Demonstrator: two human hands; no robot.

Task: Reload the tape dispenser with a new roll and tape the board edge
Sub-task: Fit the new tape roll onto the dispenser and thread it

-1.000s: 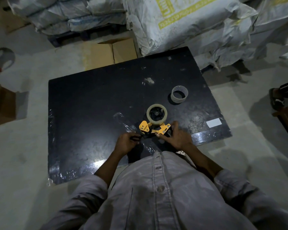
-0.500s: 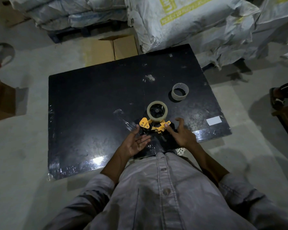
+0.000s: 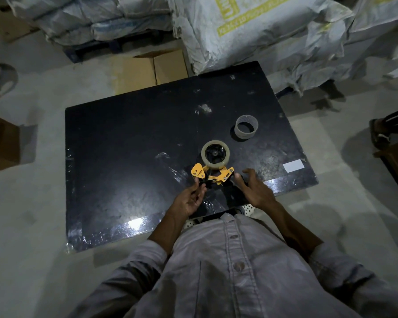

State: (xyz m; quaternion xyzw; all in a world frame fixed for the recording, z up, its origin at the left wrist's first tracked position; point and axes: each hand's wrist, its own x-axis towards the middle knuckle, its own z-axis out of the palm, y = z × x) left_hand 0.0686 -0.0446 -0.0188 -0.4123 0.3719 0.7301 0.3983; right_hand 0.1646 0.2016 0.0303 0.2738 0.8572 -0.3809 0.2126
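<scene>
Both hands hang loose and empty: left hand (image 3: 189,199) just below the yellow tape dispenser (image 3: 213,173), right hand (image 3: 254,191) beside it. Its roll (image 3: 215,154) sits loaded on the black board (image 3: 124,157).

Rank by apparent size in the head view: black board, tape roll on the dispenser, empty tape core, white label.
1. black board
2. tape roll
3. empty tape core
4. white label
Core and label look close; that order is unsure.
</scene>
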